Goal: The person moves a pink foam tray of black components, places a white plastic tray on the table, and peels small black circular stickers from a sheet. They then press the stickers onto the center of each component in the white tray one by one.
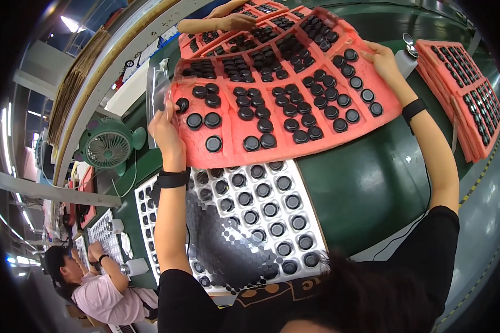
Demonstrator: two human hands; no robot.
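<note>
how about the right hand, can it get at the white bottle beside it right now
Probably yes: the bottle is close, nothing visible between it and the right hand, which would first need to release the red foam tray.

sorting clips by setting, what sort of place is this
Likely a factory assembly workshop: a pink foam tray of round black parts, a long dark green workbench, and a co-worker in a pale pink top.

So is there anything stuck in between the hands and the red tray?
Nothing visible at the right hand: it holds the red tray by its edge. Clear plastic shows beside the left hand at the opposite edge; whether it's caught between them, I can't tell.
</note>
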